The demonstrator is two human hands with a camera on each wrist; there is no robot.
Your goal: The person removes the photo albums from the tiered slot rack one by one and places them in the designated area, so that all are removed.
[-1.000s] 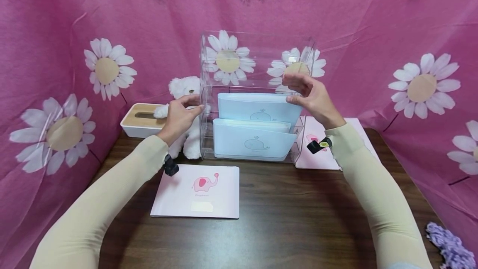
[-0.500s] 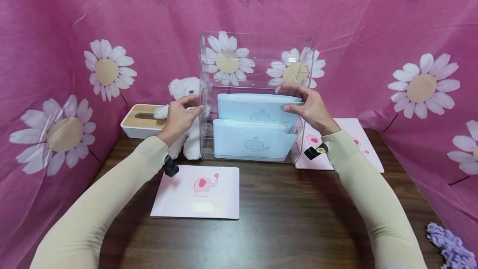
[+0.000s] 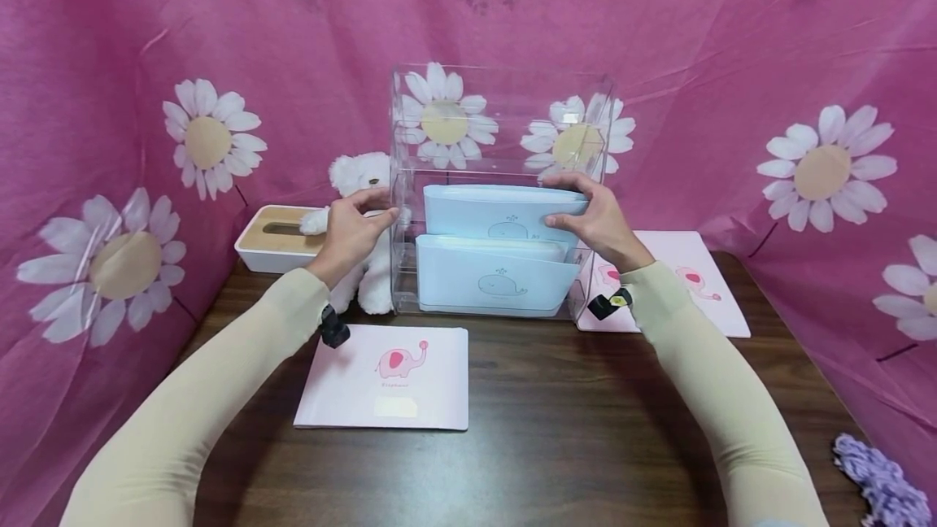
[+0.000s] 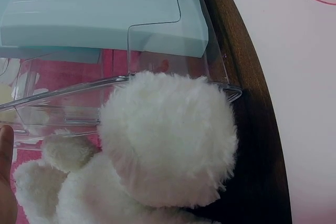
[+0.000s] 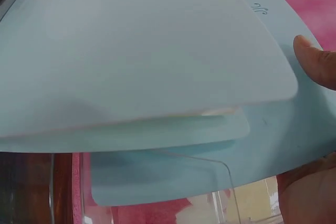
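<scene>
Head view, rear blue folder point(image 3: 468, 215), long axis sideways; right fingers point(image 3: 569, 178) pinching it (left fingers point(image 3: 369, 198) at clear rack point(image 3: 505, 165), grip unclear)

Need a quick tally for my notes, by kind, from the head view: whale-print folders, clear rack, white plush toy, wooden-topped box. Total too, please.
Whale-print folders: 2
Clear rack: 1
White plush toy: 1
Wooden-topped box: 1
Total: 5
</scene>
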